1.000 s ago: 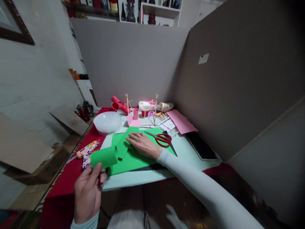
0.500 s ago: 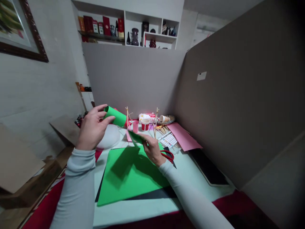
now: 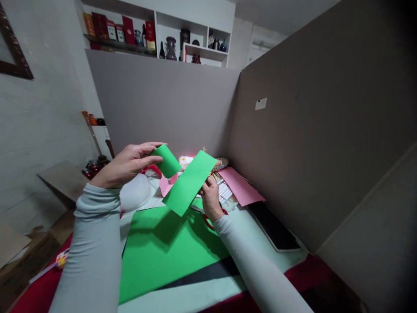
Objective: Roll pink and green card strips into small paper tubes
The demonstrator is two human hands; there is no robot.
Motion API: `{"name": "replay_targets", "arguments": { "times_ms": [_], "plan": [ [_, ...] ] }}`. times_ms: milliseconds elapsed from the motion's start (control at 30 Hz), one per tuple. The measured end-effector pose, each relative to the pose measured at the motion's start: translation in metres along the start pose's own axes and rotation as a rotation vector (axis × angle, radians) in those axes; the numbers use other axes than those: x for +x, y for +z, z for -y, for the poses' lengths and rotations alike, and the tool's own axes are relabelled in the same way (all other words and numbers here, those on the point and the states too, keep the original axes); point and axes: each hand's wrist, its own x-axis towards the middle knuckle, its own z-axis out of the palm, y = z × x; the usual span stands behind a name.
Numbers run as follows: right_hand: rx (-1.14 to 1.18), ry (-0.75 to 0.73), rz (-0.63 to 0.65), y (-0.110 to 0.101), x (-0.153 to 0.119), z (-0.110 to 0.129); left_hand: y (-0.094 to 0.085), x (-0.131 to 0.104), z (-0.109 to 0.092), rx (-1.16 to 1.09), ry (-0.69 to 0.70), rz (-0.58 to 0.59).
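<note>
My left hand pinches a green paper tube between thumb and fingers, held up over the table. A flat strip of green paper is gripped along its right edge by my right hand; it slants across the view, close to the tube. Below both hands lies a large green sheet, with their shadows on it. Scissors with red handles rest partly on that sheet, beneath my right hand.
Behind the strip are a folded pink paper piece and white markers. To the right lie a pink sheet and a black tablet-like panel. A grey partition stands at the back; a translucent white rounded object sits at left.
My right hand has turned the green strip so its broad face shows, raised in front of the cups. The view has shifted right; my left hand still holds the tube.
</note>
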Motion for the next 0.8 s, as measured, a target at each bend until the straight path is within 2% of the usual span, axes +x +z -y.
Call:
{"name": "replay_targets", "arguments": {
  "times_ms": [167,300,400,467,533,633,667,800],
  "plan": [
    [-0.124,-0.024,0.001,-0.001,-0.005,0.002,0.013,-0.001,0.0,-0.063,-0.052,0.003],
    [-0.285,-0.195,-0.03,-0.008,-0.008,0.025,0.007,-0.001,0.009,-0.117,-0.097,-0.028],
    [-0.403,-0.37,0.027,-0.017,-0.005,0.047,-0.002,-0.001,0.018,-0.161,-0.128,-0.085],
    [-0.457,-0.478,0.146,-0.024,-0.005,0.059,-0.006,-0.001,0.024,-0.176,-0.148,-0.125],
    [-0.567,-0.621,0.322,-0.029,-0.008,0.065,-0.007,0.001,0.028,-0.181,-0.168,-0.153],
    [-0.833,-0.853,0.527,-0.031,-0.02,0.06,-0.005,0.002,0.029,-0.179,-0.191,-0.17],
    [-0.899,-0.875,0.575,-0.03,-0.025,0.055,-0.004,0.003,0.029,-0.177,-0.197,-0.169],
    [-0.946,-0.766,0.802,-0.021,-0.046,0.039,0.001,0.004,0.028,-0.12,-0.188,-0.147]
  ]
}}
